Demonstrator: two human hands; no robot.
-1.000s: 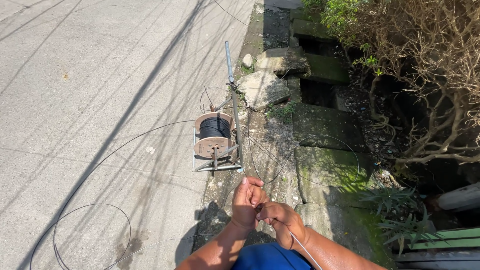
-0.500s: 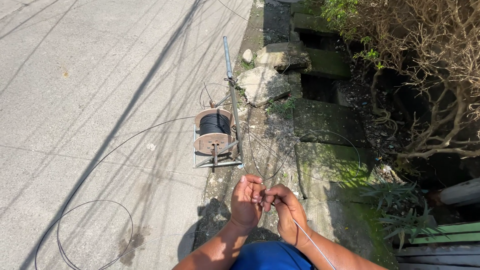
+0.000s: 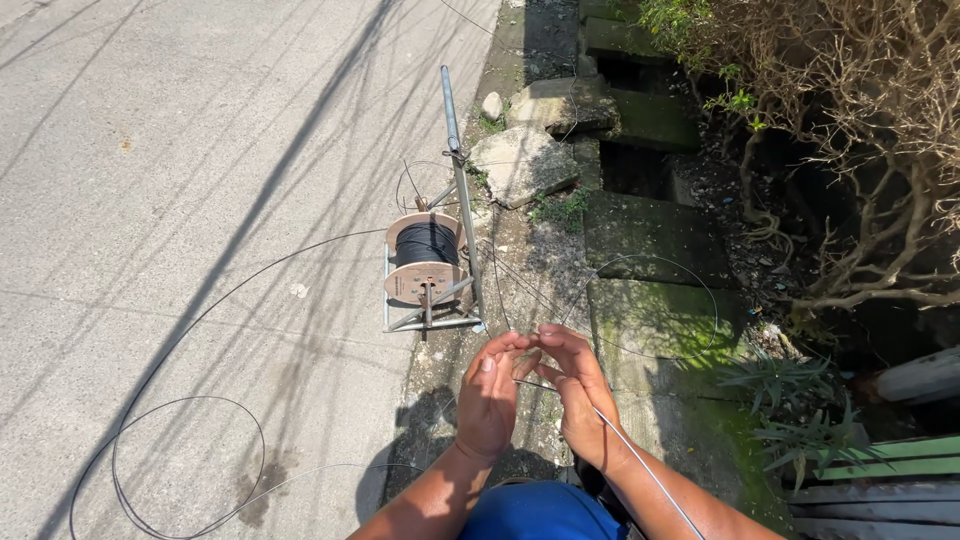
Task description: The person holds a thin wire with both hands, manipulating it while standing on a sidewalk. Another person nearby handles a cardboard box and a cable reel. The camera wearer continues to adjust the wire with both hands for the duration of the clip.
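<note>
Thin grey wire (image 3: 640, 462) pinched between two bare hands above a concrete roadside.

The left hand (image 3: 490, 400) and right hand (image 3: 578, 395) are raised side by side, fingertips meeting at the top; both are closed on the wire, which passes between the fingers and runs down and to the right past the right forearm, out of the bottom edge. Whether the wire in the hands joins the loops on the ground cannot be told. Beyond the hands, a wooden cable reel (image 3: 426, 257) wound with black cable stands in a metal frame (image 3: 430, 322) on the pavement, well apart from the grip. Loose wire loops (image 3: 185, 465) lie on the concrete to the left. A metal pole (image 3: 455, 150) lies beside broken concrete slabs (image 3: 525, 160).
</note>
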